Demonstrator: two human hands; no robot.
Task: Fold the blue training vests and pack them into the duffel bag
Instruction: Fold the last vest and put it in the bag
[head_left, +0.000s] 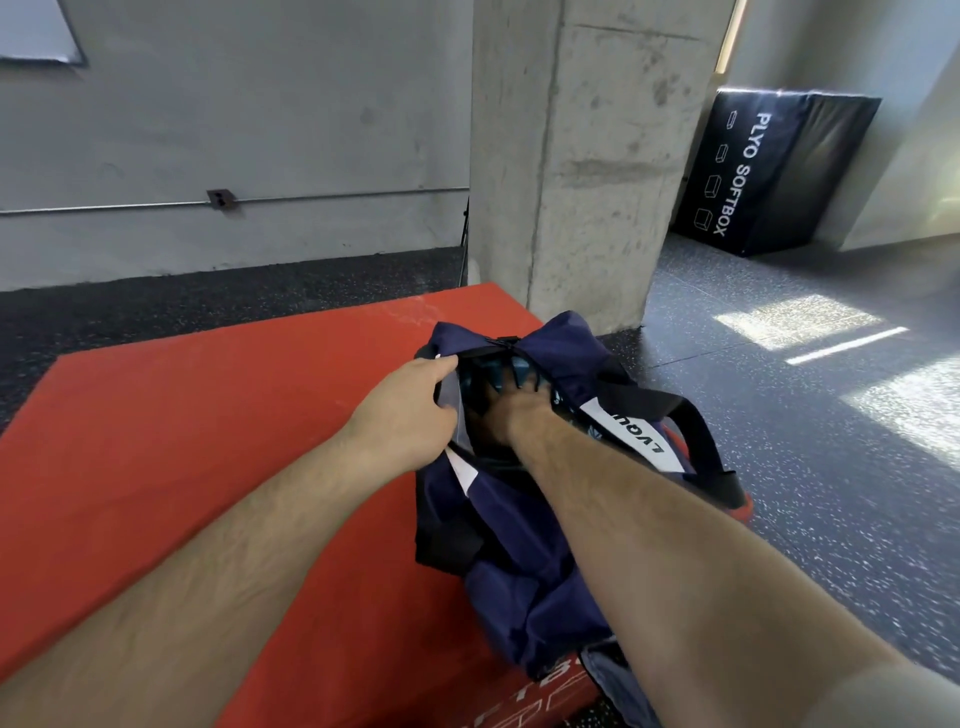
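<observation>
Right hand (511, 413) in bag (519, 545), maybe pressing vest (496, 375)

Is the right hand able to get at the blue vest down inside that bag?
Probably yes. The left hand grips the duffel bag edge and holds the opening wide, and the right hand is inside it, fingers on the blue vest.

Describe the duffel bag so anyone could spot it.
Start at the grey concrete pillar. Before it lies a red padded box; on its right edge sits the navy fabric duffel bag, set apart by black straps and a white lettered panel.
</observation>
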